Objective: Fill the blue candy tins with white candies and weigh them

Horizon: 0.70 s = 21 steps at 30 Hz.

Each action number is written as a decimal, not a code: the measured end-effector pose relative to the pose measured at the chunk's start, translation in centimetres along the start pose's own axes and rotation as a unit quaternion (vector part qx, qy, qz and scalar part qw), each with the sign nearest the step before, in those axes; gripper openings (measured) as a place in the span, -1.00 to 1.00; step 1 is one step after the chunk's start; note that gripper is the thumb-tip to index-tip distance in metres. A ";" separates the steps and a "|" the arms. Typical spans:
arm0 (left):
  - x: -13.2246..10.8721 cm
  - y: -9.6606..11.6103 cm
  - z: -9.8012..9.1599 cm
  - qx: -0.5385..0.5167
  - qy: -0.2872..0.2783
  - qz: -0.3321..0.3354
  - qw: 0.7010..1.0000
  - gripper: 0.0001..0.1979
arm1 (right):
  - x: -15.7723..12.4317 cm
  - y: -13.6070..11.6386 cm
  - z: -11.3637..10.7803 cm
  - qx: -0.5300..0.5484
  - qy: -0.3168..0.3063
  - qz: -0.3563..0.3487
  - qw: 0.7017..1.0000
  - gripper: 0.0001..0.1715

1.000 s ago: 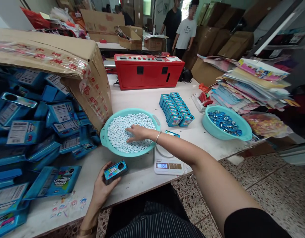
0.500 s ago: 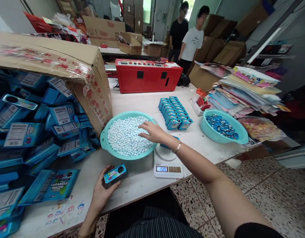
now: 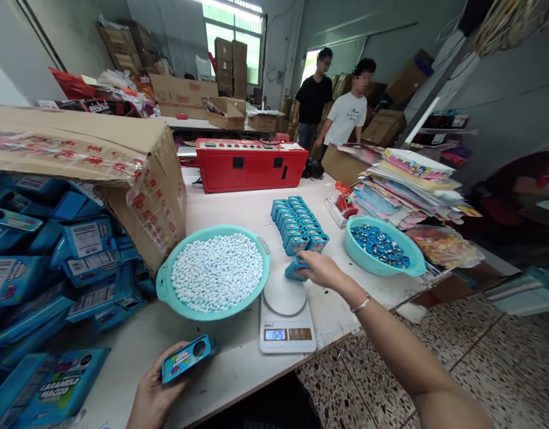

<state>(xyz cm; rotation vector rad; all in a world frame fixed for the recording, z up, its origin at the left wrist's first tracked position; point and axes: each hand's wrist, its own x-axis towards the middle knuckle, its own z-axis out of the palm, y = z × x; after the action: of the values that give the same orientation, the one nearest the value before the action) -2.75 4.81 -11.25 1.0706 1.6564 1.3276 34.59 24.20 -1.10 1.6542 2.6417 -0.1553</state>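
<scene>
My left hand point(image 3: 161, 381) is wrapped round a blue tin point(image 3: 186, 358) with a round dark opening, tilted over the table's front edge. My right hand point(image 3: 321, 269) grips another blue tin point(image 3: 296, 269) at the back edge of the white scale point(image 3: 287, 331), whose display looks like 1525. A turquoise basin point(image 3: 165, 286) full of small white candies point(image 3: 218, 273) lies between the scale and a carton. Behind my right hand, blue tins point(image 3: 296, 223) stand in two rows. A second turquoise basin point(image 3: 381, 262), holding blue and silver lids, is right of them.
At the left an open carton point(image 3: 161, 179) spills many blue tins point(image 3: 84, 238). A red machine point(image 3: 252, 170) stands at the table's back. Stacked papers point(image 3: 399, 190) and a bag of wrapped items point(image 3: 444, 245) lie at the right. Two people point(image 3: 314, 101) stand behind.
My right hand has moved from above the candies to the tin at the scale and grasped it. My left hand still holds its tin. The camera view has shifted.
</scene>
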 end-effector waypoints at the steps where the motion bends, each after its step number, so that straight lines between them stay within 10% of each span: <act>1: -0.2 0.6 0.4 -0.002 -0.011 -0.002 1.000 -0.49 | 0.2 1.5 -0.2 -0.007 0.006 0.012 1.000 -0.58; 8: -0.9 6.0 6.4 0.004 -0.134 0.002 0.991 -0.55 | 2.2 9.3 0.9 -0.106 -0.022 0.048 0.993 -0.61; 21: 4.3 8.8 21.6 0.091 -0.198 0.196 0.956 -0.34 | -2.7 8.7 2.4 0.038 0.187 0.049 0.980 -0.62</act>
<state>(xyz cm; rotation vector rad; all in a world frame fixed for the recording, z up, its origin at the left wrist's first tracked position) 16.75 17.56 -6.79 1.7216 1.3237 1.1084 43.51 25.28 -3.94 2.0123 2.8325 0.0658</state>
